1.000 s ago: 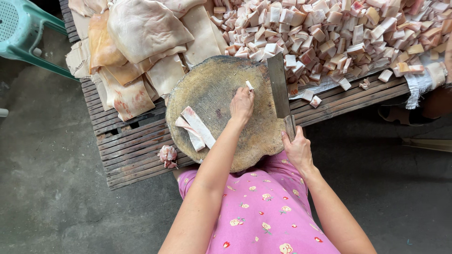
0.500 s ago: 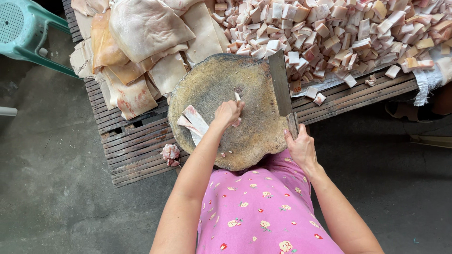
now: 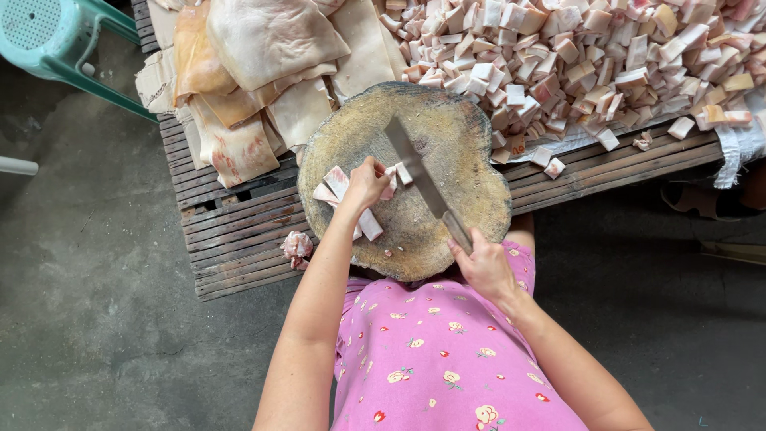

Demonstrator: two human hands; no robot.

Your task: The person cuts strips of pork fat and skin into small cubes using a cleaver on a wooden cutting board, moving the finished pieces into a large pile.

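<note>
While the right hand (image 3: 485, 267) has its fingers clamped on the cleaver (image 3: 423, 182) handle, the left hand (image 3: 365, 183) presses its fingers together on pork strips (image 3: 345, 199) atop the round chopping block (image 3: 455, 136); beyond, cut cubes (image 3: 590, 56) cover the slatted desk (image 3: 231, 231).

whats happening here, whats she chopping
A person in a pink flowered top is cutting strips of fatty pork on a round wooden chopping block. The left hand steadies the strips while the right hand holds a cleaver angled across the block. Big uncut slabs lie to one side, a heap of cut cubes to the other.
</note>
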